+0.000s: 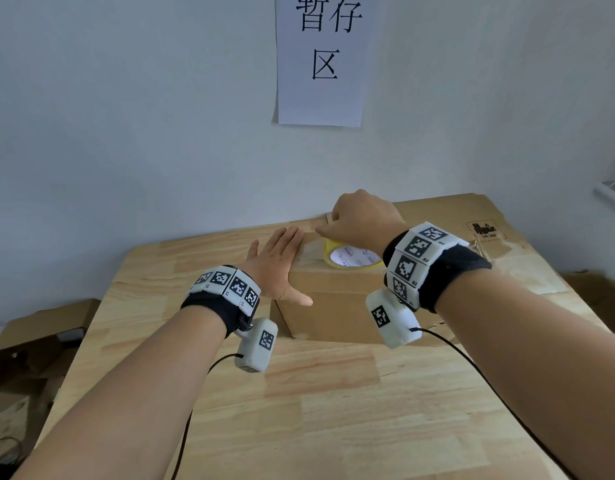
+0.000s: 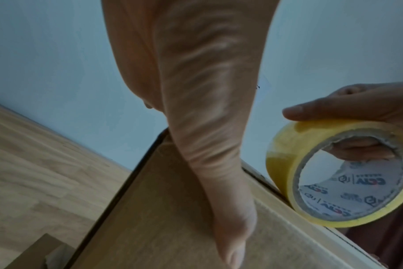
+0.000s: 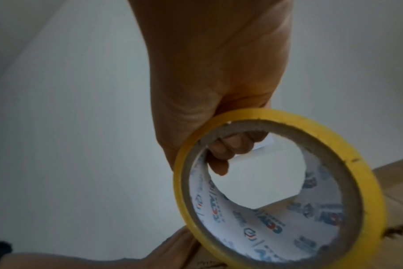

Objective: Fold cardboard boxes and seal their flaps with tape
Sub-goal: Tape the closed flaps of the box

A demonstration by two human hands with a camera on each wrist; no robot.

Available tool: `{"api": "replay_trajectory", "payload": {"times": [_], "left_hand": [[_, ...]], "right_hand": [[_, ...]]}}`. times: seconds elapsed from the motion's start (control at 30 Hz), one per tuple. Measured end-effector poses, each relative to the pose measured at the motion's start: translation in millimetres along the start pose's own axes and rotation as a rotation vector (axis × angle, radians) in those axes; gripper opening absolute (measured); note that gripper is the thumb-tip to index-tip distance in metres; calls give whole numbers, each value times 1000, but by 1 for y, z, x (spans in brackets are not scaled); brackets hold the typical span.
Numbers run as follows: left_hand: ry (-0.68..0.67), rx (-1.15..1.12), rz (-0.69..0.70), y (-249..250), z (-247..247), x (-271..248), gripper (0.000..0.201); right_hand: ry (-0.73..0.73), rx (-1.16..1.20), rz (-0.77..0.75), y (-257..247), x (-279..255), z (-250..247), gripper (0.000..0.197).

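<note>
On the cardboard box [image 1: 333,299], left hand [image 1: 278,265] presses flat; right hand [image 1: 359,220] grips the tape roll [image 1: 351,258] (tape may skew if flaps shift).

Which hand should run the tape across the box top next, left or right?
Right. The right hand already grips the yellow tape roll, fingers hooked through its core, at the far edge of the cardboard box. The left hand lies flat on the top, probably best left steadying it.
</note>
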State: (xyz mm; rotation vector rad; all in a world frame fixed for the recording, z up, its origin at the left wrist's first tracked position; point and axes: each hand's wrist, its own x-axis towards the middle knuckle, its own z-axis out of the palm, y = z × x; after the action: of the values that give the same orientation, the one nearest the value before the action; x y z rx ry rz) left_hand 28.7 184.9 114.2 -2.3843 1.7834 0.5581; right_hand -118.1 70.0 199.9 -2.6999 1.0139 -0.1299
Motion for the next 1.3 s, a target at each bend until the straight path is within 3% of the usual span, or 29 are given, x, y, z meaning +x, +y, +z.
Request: {"api": "replay_trajectory", "payload": {"times": [0.2, 0.3, 0.57, 1.1, 1.3], "left_hand": [[2, -18, -5, 4, 0, -6, 130], [2, -32, -7, 7, -1, -5, 129], [-49, 33, -53, 8, -5, -4, 129], [-45, 4, -62, 7, -5, -4, 130], [-51, 10, -68, 8, -7, -1, 131]], "right_hand": [[-6, -109, 34, 20, -7, -9, 34], [-2, -109, 29, 25, -8, -8, 38], [49, 200, 74, 48, -12, -3, 44], [191, -134, 44, 51, -19, -12, 39], [89, -53, 72, 64, -19, -10, 50]]}}
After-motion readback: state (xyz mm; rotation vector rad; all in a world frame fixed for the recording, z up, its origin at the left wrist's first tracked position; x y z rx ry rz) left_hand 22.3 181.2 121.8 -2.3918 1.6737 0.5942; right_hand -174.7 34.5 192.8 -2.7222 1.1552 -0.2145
